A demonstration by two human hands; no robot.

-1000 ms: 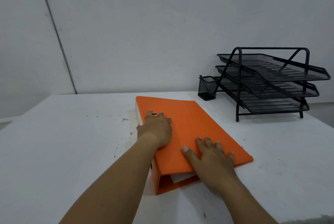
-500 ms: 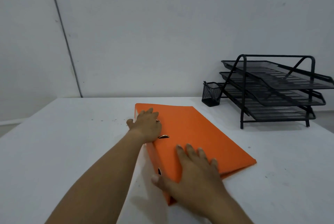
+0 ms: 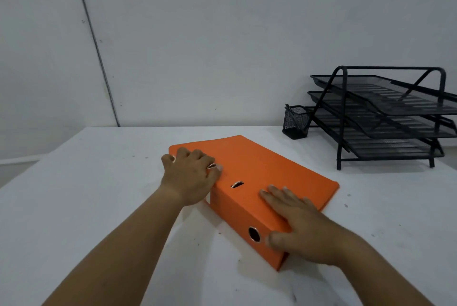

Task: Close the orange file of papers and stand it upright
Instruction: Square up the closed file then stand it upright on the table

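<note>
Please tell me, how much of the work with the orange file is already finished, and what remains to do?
Done: the orange file looks closed, its cover lying flat, no papers showing.
In hand: the left hand presses on the far end by the spine; the right hand has fingers on the cover and thumb on the spine beside the finger hole.
Left: it lies on the white table, not yet upright.

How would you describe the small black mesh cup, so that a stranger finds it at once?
Look at the white table, at its far right side by the wall, where a black three-tier tray rack stands. The small mesh cup sits at the rack's left end. Unlike the wide flat trays, it is a narrow, upright, open-topped box.
</note>
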